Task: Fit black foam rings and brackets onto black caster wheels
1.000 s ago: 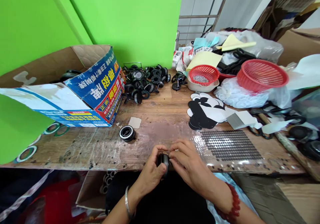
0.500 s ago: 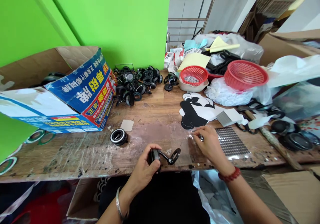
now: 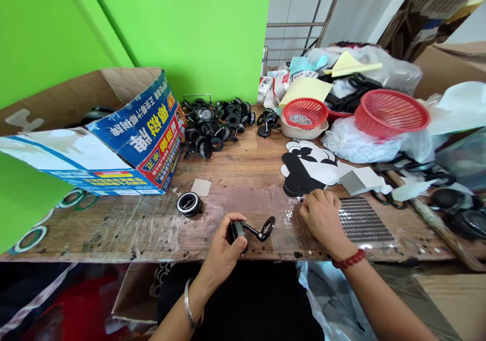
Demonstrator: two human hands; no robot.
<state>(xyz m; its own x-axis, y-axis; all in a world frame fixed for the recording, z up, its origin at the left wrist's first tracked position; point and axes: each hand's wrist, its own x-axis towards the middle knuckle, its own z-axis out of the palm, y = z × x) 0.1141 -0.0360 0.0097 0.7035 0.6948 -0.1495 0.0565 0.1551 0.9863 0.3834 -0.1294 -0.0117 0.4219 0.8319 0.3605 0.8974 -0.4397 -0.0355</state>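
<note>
My left hand [image 3: 224,244] is closed round a black round part [image 3: 237,229] with a thin arm ending in a ring [image 3: 267,228], held at the near edge of the wooden table [image 3: 243,179]. My right hand [image 3: 322,215] rests knuckles-up on the left edge of a clear sheet of small dark dots [image 3: 360,219], fingers curled and pressed down on it; what the fingertips pinch is hidden. A single black-and-silver ring part [image 3: 189,203] lies left of my left hand.
A printed cardboard box [image 3: 125,138] lies open at the left. A heap of black parts [image 3: 214,123] sits behind it. Black and white round cutouts [image 3: 309,166], two red baskets [image 3: 391,113] and plastic bags fill the right side. Tape rings [image 3: 30,232] lie far left.
My hands were together on the black part; the right hand has left it and gone to the dotted sheet, fingers curling down. The part's arm now sticks out to the right.
</note>
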